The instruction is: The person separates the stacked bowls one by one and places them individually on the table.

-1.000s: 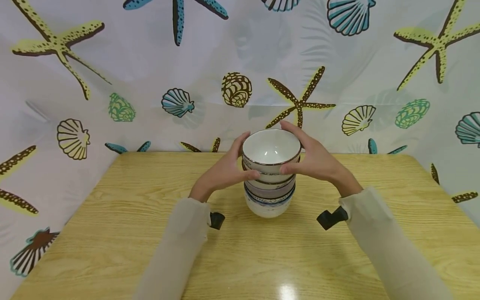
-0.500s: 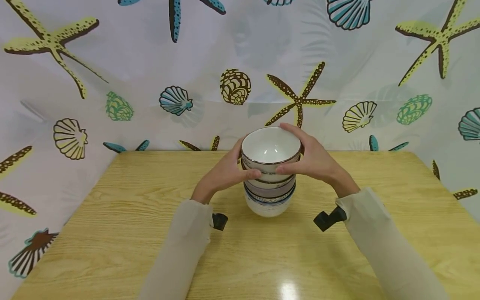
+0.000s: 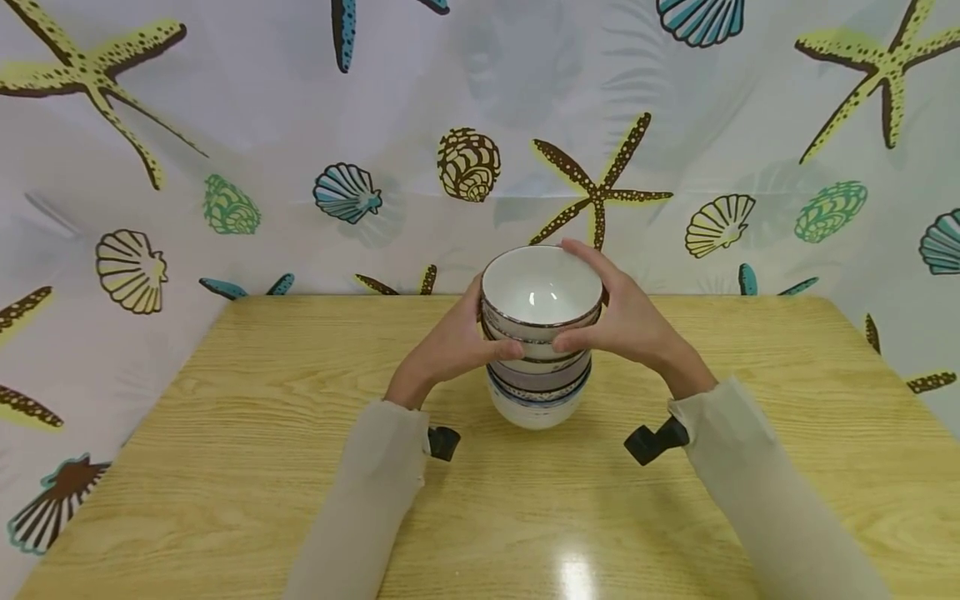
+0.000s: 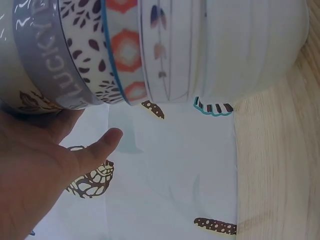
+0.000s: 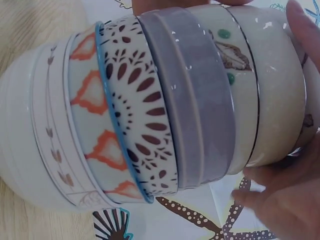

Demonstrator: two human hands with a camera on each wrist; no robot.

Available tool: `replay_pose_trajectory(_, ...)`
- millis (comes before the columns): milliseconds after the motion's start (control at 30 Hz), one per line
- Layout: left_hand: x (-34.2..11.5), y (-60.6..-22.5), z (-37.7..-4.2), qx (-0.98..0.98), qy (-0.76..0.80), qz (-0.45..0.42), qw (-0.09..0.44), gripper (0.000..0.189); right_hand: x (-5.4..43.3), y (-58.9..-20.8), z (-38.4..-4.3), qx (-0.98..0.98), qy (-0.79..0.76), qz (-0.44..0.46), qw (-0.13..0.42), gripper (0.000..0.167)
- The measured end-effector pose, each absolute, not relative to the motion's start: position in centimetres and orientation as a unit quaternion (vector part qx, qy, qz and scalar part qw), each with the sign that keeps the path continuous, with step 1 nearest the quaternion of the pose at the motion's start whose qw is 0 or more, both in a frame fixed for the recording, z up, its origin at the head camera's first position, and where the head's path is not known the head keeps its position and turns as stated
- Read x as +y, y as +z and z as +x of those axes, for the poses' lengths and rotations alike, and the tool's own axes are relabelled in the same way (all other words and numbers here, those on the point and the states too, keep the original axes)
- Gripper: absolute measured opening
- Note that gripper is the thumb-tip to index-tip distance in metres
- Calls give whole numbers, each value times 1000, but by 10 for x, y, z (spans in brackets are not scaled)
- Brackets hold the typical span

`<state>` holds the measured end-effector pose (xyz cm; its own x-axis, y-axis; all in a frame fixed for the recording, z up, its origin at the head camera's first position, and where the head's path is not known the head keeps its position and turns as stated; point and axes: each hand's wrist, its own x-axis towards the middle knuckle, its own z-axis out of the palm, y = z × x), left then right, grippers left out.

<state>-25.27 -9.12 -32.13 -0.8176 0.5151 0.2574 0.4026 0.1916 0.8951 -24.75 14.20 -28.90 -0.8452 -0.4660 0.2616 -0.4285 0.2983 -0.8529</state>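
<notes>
A tall stack of nested bowls stands on the wooden table [image 3: 300, 467], the white-lined top bowl [image 3: 542, 287] facing up. From the left my left hand [image 3: 453, 340] grips the upper bowls, its thumb across the front and its other fingers behind. My right hand [image 3: 633, 323] grips them from the right, its thumb in front and its fingertips at the far rim. In the right wrist view, a plain grey-purple bowl [image 5: 195, 100] sits mid-stack beside one with dark leaf patterns [image 5: 145, 115]. The left wrist view shows lettering on the grey-purple bowl [image 4: 47, 60].
Behind the table hangs a white cloth [image 3: 420, 92] printed with starfish and shells; it also covers both sides. Each sleeve cuff carries a small black mount, one at the left wrist [image 3: 444, 443] and one at the right [image 3: 654, 442]. The back table edge lies close behind the bowls.
The whole head view has shifted, so cloth, table edge and bowls appear slightly higher. Both hands keep their hold on the upper bowls; the thumbs are a little closer together.
</notes>
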Motion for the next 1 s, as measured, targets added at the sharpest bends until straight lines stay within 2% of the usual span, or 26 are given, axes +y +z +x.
replay_pose_trajectory(133,-91,-321,-253,771,563,296,45,138,140,-289,-246,797,-540,-268,26,128)
replay_pose_trajectory(367,-90,-321,-250,790,546,277,39,138,134,-288,-243,789,-561,-251,13,134)
replay_pose_trajectory(467,-90,-322,-250,792,546,272,38,137,134,-289,-243,791,-561,-246,12,131)
replay_pose_trajectory(667,-90,-326,-248,794,547,262,33,138,133,-292,-243,800,-547,-246,-2,114)
replay_pose_trajectory(1000,-90,-327,-247,787,556,265,29,136,132,-295,-244,805,-530,-264,-38,120)
